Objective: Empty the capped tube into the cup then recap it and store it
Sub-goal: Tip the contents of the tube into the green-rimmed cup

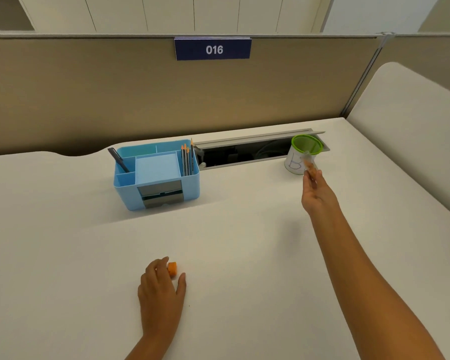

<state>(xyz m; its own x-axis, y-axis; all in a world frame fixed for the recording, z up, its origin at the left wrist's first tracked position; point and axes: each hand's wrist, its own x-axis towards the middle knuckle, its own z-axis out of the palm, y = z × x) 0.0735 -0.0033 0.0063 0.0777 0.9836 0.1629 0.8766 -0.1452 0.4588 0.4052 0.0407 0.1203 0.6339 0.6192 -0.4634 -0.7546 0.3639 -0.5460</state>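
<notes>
My right hand (318, 192) is stretched out to the far right and holds a clear tube (309, 163) with orange contents. The tube is uncapped and its open end tilts toward the rim of a white cup (294, 165) with a green rim and a blue letter on its side. The tube is blurred. My left hand (160, 289) rests near the front middle of the white desk (244, 255), fingertips on an orange cap (172, 268) that sits between my thumb and fingers.
A light blue desk organiser (156, 175) with a pen and several pencils stands at the back centre. Behind the cup lies an open cable trough (244, 150) in the desk. A beige partition with a "016" sign (213, 49) closes the back.
</notes>
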